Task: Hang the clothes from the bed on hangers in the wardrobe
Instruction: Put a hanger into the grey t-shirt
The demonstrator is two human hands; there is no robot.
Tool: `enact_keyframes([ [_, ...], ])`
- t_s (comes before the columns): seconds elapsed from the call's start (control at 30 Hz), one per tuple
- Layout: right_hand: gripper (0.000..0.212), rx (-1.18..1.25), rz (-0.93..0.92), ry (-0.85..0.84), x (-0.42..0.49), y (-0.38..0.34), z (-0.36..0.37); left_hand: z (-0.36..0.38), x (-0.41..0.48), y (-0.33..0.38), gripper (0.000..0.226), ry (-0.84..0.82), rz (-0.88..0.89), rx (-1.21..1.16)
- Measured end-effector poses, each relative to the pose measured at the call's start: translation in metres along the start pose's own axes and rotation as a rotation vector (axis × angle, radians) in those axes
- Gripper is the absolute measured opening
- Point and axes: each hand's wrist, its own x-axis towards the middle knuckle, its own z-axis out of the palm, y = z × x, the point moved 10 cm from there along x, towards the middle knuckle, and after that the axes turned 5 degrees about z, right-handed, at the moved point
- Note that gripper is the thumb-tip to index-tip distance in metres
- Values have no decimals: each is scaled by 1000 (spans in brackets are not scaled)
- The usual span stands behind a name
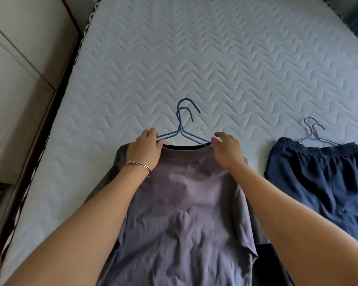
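A grey-purple T-shirt (180,203) lies flat on the bed, neck away from me. A blue wire hanger (181,124), with what looks like a second one beneath it, sticks out of the neck opening, hook pointing up the bed. My left hand (145,149) pinches the hanger's left arm at the shirt's left shoulder. On the other side my right hand (225,151) pinches the collar at the hanger's right arm. Dark navy shorts (322,178) lie to the right with a thin wire hanger (314,131) at their waistband.
The white quilted mattress (215,58) stretches far ahead. A pale wardrobe or cabinet front (19,69) stands along the left, past the bed's dark frame (39,131). A dark cloth (265,265) lies under the shirt's right hem.
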Motion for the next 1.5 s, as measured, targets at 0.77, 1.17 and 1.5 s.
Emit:
enact_keyframes([
  [0.77, 53, -169, -97, -107, 120, 37, 150, 243, -15, -104, 54, -164, 29, 236],
  [1.17, 29, 31, -66, 132, 132, 33, 137, 246, -15, -111, 53, 34, 99, 224],
  [1.5, 15, 90, -230, 17, 8, -7, 79, 145, -31, -77, 30, 158, -123, -464],
])
